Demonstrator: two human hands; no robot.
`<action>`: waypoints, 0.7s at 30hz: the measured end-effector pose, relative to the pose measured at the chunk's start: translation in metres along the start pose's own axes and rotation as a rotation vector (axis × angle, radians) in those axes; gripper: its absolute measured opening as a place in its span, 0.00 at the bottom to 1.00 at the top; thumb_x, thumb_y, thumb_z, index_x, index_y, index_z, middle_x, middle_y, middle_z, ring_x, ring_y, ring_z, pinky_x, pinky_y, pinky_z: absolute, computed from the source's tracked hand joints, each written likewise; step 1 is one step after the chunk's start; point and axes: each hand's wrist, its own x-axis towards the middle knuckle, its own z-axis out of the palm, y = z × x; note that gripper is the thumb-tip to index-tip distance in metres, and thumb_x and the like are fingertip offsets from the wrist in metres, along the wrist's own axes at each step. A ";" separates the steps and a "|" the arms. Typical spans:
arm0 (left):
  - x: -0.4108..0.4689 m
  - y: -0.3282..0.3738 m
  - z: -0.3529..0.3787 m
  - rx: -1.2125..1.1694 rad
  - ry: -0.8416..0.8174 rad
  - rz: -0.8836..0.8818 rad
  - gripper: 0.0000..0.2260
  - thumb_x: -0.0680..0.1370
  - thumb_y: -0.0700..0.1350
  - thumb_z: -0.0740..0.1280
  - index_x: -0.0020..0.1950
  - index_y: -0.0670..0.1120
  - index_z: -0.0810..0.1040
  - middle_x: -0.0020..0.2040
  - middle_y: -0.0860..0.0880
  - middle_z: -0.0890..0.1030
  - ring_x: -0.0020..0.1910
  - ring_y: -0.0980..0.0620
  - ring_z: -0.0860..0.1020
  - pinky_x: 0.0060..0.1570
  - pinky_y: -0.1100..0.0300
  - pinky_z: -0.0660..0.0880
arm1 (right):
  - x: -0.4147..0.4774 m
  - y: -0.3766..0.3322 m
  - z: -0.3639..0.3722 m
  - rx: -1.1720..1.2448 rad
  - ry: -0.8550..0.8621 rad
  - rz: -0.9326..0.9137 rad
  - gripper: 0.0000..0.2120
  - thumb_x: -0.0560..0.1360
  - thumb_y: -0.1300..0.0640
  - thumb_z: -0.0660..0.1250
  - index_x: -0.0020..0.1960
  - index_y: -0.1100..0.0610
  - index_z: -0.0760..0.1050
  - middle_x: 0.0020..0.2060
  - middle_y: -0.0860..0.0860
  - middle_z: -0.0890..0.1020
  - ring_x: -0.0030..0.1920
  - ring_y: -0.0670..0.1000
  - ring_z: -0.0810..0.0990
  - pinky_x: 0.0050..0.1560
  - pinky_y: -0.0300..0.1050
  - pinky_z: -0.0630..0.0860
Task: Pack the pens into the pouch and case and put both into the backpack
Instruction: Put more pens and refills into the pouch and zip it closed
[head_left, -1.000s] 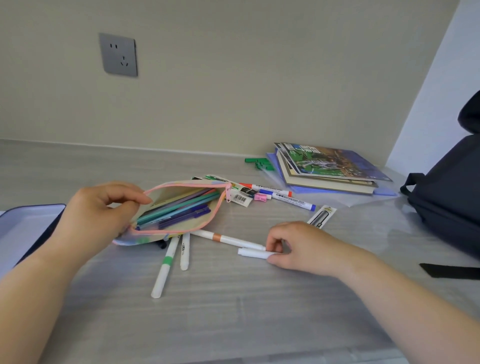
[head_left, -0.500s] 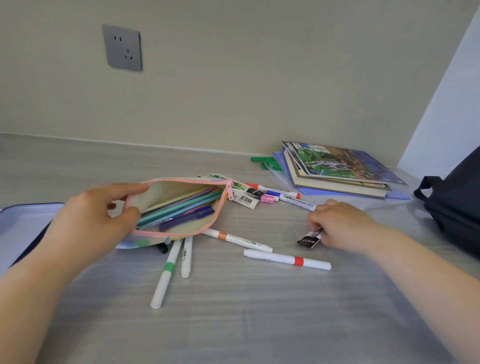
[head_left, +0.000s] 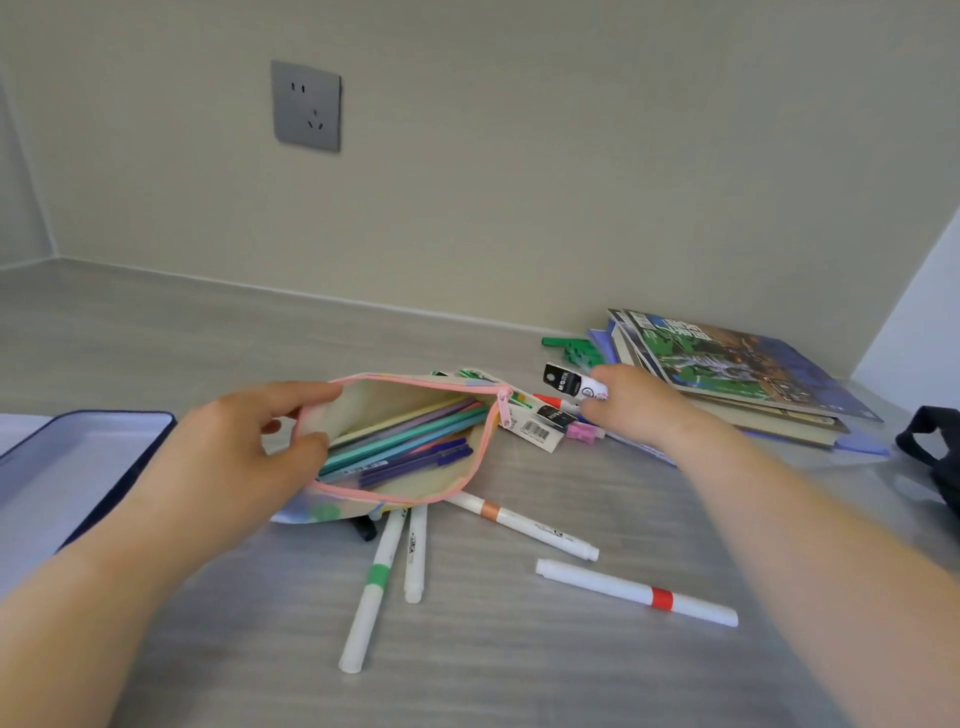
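Observation:
My left hand (head_left: 244, 457) grips the near edge of the pink-zippered pouch (head_left: 415, 483) and holds its mouth open; several coloured pens (head_left: 405, 441) lie inside. My right hand (head_left: 634, 410) holds a small packaged pen (head_left: 574, 384) with a black header card, lifted just right of the pouch opening. Loose white markers lie on the desk: a green-banded one (head_left: 374, 582), a plain one (head_left: 416, 551), an orange-banded one (head_left: 519, 525) and a red-banded one (head_left: 636, 592). The open navy case (head_left: 78, 467) sits at the left. The dark backpack (head_left: 930, 452) shows at the right edge.
A stack of books (head_left: 737, 374) lies at the back right, with green plastic pieces (head_left: 571, 348) beside it. More markers and barcode tags (head_left: 540, 428) lie under my right hand. A wall socket (head_left: 306, 106) is on the wall behind the desk.
My right hand let the red-banded marker lie, picked up the small packaged pen from the desk and carried it up and left toward the pouch mouth. My left hand kept the pouch open.

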 end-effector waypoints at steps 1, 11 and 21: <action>0.000 -0.001 -0.001 -0.015 -0.002 -0.005 0.19 0.71 0.42 0.65 0.41 0.69 0.70 0.40 0.66 0.75 0.41 0.60 0.75 0.35 0.69 0.67 | 0.008 -0.007 0.004 0.018 -0.008 0.013 0.14 0.73 0.53 0.63 0.31 0.50 0.64 0.30 0.48 0.70 0.41 0.55 0.71 0.30 0.41 0.62; 0.005 -0.010 -0.003 -0.033 -0.004 0.014 0.21 0.70 0.39 0.65 0.39 0.69 0.71 0.34 0.77 0.74 0.38 0.68 0.75 0.33 0.81 0.67 | 0.051 -0.035 0.029 0.008 -0.160 0.037 0.14 0.69 0.55 0.69 0.52 0.59 0.73 0.52 0.58 0.80 0.47 0.56 0.78 0.44 0.45 0.72; 0.006 -0.010 -0.004 -0.065 0.007 0.019 0.22 0.70 0.38 0.65 0.39 0.69 0.71 0.34 0.77 0.74 0.35 0.71 0.75 0.31 0.82 0.67 | 0.035 -0.030 0.008 0.262 -0.056 -0.024 0.07 0.70 0.64 0.63 0.37 0.54 0.71 0.32 0.51 0.74 0.35 0.53 0.73 0.33 0.41 0.68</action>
